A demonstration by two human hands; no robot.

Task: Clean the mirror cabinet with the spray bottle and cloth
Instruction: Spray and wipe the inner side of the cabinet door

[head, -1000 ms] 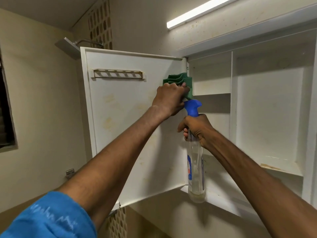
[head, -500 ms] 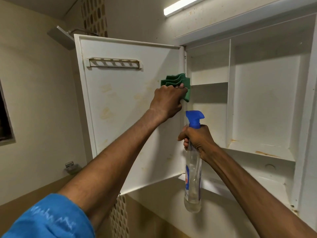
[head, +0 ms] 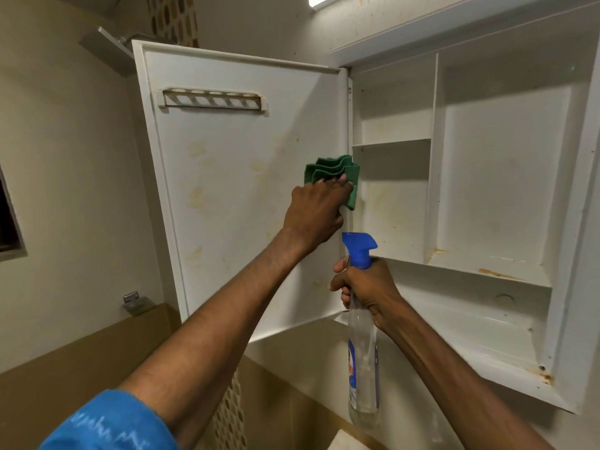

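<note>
The white mirror cabinet [head: 506, 177] hangs open on the wall, its shelves bare and rust-stained. Its door [head: 233, 190] swings out to the left, with yellowish stains on the inner face. My left hand [head: 316, 216] presses a folded green cloth [head: 334, 173] against the door's hinge edge, fingers curled over the cloth. Below it my right hand [head: 367, 287] grips the neck of a clear spray bottle [head: 363, 362] with a blue trigger head, held upright in front of the cabinet's lower shelf.
A slotted white holder [head: 212, 100] is fixed near the top of the door's inner face. A tube light [head: 328, 0] glows on the wall above. A shower head [head: 107, 50] juts out behind the door. A dark window [head: 8, 219] is at the far left.
My left hand has slid the green cloth down the hinge edge of the door. My right hand and the bottle have dropped lower relative to the cabinet.
</note>
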